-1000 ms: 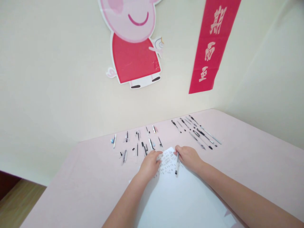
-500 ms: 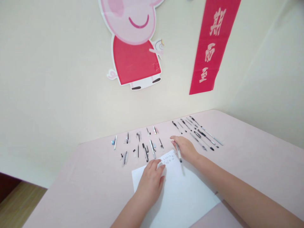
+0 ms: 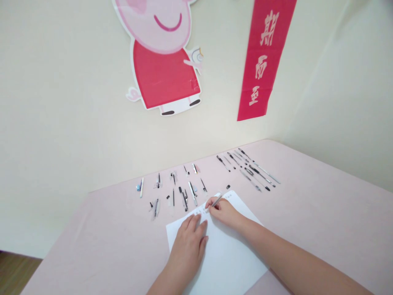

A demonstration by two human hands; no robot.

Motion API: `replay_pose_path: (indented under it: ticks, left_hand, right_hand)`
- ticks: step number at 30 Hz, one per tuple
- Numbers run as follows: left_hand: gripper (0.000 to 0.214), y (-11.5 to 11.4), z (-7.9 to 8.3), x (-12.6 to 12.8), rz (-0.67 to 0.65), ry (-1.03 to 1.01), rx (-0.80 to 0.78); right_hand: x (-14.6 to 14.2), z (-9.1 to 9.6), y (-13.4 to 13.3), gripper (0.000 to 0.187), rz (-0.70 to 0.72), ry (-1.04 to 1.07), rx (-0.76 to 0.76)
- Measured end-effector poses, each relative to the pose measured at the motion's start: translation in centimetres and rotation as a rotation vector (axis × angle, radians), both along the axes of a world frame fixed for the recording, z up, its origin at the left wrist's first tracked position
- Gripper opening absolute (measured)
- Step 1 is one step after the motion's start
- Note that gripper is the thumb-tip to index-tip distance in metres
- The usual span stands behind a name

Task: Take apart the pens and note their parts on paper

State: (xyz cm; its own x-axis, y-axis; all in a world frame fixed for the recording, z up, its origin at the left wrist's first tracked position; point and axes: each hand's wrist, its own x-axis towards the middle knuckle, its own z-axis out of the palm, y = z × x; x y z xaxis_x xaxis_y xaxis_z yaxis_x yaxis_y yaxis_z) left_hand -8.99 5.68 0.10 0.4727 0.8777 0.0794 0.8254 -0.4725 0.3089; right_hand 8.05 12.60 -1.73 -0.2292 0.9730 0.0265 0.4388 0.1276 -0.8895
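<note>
A white sheet of paper point(image 3: 229, 250) lies on the table with small marks along its far edge. My right hand point(image 3: 223, 211) is closed around a slim pen point(image 3: 216, 200), its tip down at the paper by those marks. Flat on the sheet's left part rests my left hand point(image 3: 189, 241), fingers spread and holding nothing. A small dark pen cap point(image 3: 228, 187) lies just beyond the paper's far edge, apart from both hands.
Several whole pens point(image 3: 256, 175) lie in rows at the back right. Several pen parts and refills point(image 3: 183, 198) are spread in small groups at the back left. The pink table point(image 3: 101, 237) meets a wall bearing a cartoon pig cutout point(image 3: 166, 78) and a red banner point(image 3: 260, 61).
My right hand has moved left and down to the paper with the pen, turning it tip-down. A dark cap now lies beyond the sheet. The left hand stays on the paper.
</note>
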Motion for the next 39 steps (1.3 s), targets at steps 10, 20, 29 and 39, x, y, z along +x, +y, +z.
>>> replay_pose_path:
  ticks: [10,20,29,39]
  left_hand:
    - [0.041,-0.2,0.0,0.1,0.026,-0.022,-0.01]
    - [0.043,0.0,-0.1,0.0,-0.059,0.001,-0.008]
    - [0.043,0.2,0.0,0.0,-0.055,0.001,-0.008]
    - [0.043,0.3,-0.6,-0.2,-0.07,-0.017,0.047]
  right_hand:
    - [0.2,0.2,-1.1,0.006,0.038,-0.107,0.133]
    - [0.2,-0.1,-0.8,0.006,0.011,-0.158,0.162]
    - [0.3,-0.1,-0.9,0.008,0.032,-0.187,0.212]
    - [0.3,0.1,-1.0,0.009,0.046,-0.231,0.23]
